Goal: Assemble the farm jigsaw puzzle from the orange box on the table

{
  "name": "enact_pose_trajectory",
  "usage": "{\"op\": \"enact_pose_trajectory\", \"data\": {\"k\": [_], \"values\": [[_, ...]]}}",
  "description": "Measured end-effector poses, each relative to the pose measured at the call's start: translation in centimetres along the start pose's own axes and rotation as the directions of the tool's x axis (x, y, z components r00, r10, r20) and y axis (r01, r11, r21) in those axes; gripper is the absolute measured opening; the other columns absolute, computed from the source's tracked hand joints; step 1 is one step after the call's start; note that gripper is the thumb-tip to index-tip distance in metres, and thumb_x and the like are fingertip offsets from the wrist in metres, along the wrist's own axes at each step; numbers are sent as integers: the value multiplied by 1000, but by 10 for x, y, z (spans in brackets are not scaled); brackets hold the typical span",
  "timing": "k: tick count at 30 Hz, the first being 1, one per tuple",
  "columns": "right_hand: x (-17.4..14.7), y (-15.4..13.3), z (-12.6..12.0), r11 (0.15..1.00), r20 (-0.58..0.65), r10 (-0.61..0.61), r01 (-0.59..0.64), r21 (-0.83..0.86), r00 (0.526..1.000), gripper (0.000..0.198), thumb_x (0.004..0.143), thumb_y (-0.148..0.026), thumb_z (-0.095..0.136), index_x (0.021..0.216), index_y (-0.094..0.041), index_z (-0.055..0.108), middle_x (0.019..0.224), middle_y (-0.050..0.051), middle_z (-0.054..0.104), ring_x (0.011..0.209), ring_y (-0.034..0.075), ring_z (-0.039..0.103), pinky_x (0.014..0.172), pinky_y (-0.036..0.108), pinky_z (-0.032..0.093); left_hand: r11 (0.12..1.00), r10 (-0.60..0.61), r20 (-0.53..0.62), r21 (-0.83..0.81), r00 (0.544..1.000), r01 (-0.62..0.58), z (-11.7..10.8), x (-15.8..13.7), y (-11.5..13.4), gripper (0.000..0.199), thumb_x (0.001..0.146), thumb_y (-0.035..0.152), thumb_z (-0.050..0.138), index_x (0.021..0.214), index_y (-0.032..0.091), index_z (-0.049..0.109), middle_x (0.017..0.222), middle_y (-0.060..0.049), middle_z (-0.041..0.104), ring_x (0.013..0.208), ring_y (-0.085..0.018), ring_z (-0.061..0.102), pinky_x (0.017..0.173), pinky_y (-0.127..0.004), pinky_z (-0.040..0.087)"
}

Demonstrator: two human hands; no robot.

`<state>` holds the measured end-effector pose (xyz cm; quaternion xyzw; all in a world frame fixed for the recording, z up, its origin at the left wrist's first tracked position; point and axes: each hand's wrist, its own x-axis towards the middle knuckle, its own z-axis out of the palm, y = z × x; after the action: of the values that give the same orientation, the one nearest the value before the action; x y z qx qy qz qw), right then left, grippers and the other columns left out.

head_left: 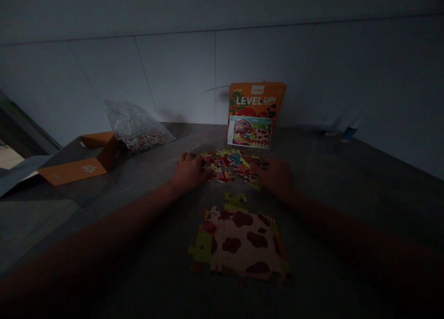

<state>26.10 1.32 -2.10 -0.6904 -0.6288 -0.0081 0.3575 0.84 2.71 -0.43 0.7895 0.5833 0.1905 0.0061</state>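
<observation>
In the dim head view, a loose pile of puzzle pieces (225, 162) lies on the grey table between my hands. My left hand (190, 172) rests at the pile's left edge, fingers bent and thumb apart, touching the pieces. On the opposite side, my right hand (276, 174) has its fingertips closed on a puzzle piece at the pile's right edge; the darkness hides most of that piece. Nearer to me lies a joined puzzle section (244, 245) showing a white cow with brown spots. A green piece (236, 201) sits at its top edge.
Behind the pile, a picture card (251, 133) leans on an upright orange "LEVEL UP!" box (256, 97) near the wall. To the left are an open orange box part (78, 171) and a clear plastic bag (138, 129) with small contents. A blue-labelled item (348, 133) stands far right.
</observation>
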Motion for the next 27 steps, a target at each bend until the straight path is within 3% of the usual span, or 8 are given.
{"op": "enact_pose_trajectory", "data": {"k": [3, 7, 17, 23, 27], "values": [[0, -3, -1, 999, 12, 45, -45, -2, 999, 35, 79, -43, 63, 99, -16, 72, 95, 14, 70, 93, 30, 63, 82, 41, 45, 997, 0, 25, 71, 1000, -2, -3, 3, 1, 36, 83, 45, 59, 99, 15, 70, 100, -11, 68, 109, -28, 57, 105, -43, 36], [-3, -6, 0, 999, -26, 48, -49, -12, 999, 51, 76, -40, 67, 119, -12, 64, 110, 19, 65, 105, 33, 58, 88, 45, 44, 991, 2, 40, 131, 999, -7, -7, 3, 5, 32, 83, 45, 59, 91, 16, 71, 98, -11, 69, 105, -28, 59, 102, -41, 39], [-15, -16, -6, 947, -109, -287, 299, 115, 952, 22, 82, -38, 65, 94, -21, 72, 98, 12, 64, 99, 29, 55, 87, 43, 43, 997, 72, -18, 10, 997, -72, -8, 6, 1, 29, 76, 45, 71, 72, 17, 67, 89, -9, 70, 93, -26, 63, 98, -41, 41], [-17, -18, -8, 914, -66, -367, 373, 162, 928, 14, 81, -25, 63, 87, -19, 73, 94, 11, 65, 94, 27, 57, 84, 42, 44, 981, 157, 15, -121, 987, -154, -7, 7, 2, 17, 77, 32, 70, 67, 19, 64, 83, -3, 72, 84, -21, 65, 105, -42, 36], [-18, -20, -10, 904, -57, -381, 385, 185, 923, 12, 80, -20, 63, 86, -19, 74, 94, 11, 64, 93, 27, 57, 84, 42, 45, 976, 83, -55, -199, 995, -93, -7, 6, 2, 18, 70, 31, 76, 81, 20, 66, 86, -4, 70, 87, -23, 64, 91, -37, 48]]}}
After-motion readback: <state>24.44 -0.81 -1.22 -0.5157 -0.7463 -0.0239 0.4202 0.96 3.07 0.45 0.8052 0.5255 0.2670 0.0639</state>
